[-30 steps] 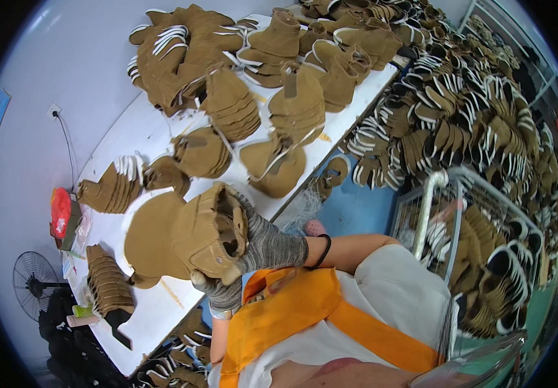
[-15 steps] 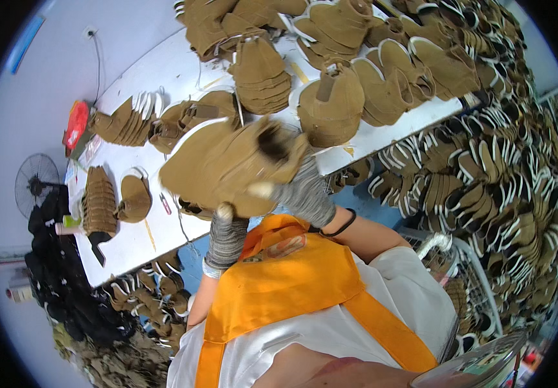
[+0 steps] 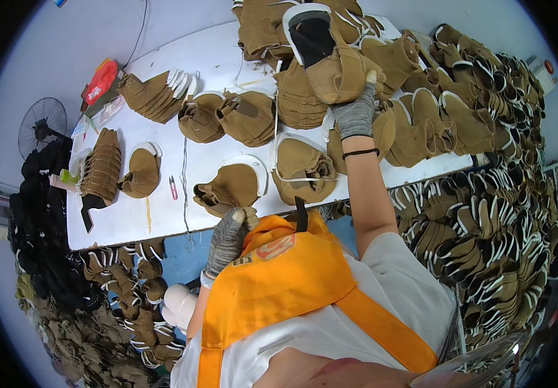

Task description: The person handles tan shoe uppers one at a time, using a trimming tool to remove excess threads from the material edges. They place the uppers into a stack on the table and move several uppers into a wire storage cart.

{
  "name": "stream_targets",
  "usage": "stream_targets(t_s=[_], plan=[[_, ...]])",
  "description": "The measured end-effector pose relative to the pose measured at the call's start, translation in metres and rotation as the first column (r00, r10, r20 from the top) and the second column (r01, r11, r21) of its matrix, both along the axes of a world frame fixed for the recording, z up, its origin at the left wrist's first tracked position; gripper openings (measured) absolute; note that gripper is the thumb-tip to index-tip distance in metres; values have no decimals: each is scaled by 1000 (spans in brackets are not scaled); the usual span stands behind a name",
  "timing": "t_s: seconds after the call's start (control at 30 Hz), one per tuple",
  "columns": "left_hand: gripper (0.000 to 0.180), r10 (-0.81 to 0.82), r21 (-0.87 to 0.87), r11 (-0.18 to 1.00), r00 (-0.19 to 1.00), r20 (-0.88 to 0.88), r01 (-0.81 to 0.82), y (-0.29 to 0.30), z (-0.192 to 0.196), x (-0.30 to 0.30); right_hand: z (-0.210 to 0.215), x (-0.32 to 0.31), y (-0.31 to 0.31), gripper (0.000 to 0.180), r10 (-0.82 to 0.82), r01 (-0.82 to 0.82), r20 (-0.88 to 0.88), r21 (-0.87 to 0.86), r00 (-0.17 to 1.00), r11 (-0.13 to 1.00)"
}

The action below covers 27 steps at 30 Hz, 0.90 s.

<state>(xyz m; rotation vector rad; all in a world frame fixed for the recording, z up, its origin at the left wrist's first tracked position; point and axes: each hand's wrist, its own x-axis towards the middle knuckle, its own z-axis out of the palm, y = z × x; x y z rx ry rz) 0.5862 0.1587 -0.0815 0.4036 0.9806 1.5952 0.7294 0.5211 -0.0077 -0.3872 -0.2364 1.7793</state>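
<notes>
My right hand (image 3: 356, 110), in a grey glove with pale fingertips, stretches over the table and grips a brown shoe upper (image 3: 340, 74). That upper has a white rim and a black inside, and it hangs above a stack of brown uppers (image 3: 295, 97). Near my chest, at the table's front edge, my left hand (image 3: 228, 240) is gloved too, its fingers curled closed; whatever they hold, if anything, is hidden. Just beyond it lies a single brown upper (image 3: 230, 187) with a white edge. Beside that sits another brown upper (image 3: 298, 171) with a white strip across it.
More stacked uppers (image 3: 153, 97) stand along the white table (image 3: 162, 229). Small red snips (image 3: 173, 187) lie on the left part, near a long row of uppers (image 3: 101, 168). A fan (image 3: 43, 126) stands at the left. Large heaps of uppers (image 3: 486, 239) rise at the right.
My right hand has carried the brown upper from before my chest to the table's far side. My left hand has let go of it and stays near my chest. The view has shifted.
</notes>
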Motion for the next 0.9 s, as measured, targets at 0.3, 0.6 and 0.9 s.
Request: stream_targets(t_s=[0.3, 0.6, 0.9], plan=[[34, 134, -44, 990, 991, 6, -133, -22, -2, -10, 17, -36, 18, 76, -443, 313, 345, 371, 827, 874], [27, 267, -81, 961, 963, 32, -264, -42, -1, -15, 58, -67, 87, 107, -670, 2, 704, 689, 234, 725], [28, 317, -161, 941, 941, 120, -297, -52, -2, -17, -6, -110, 125, 127, -439, -412, 815, 277, -379, 868]])
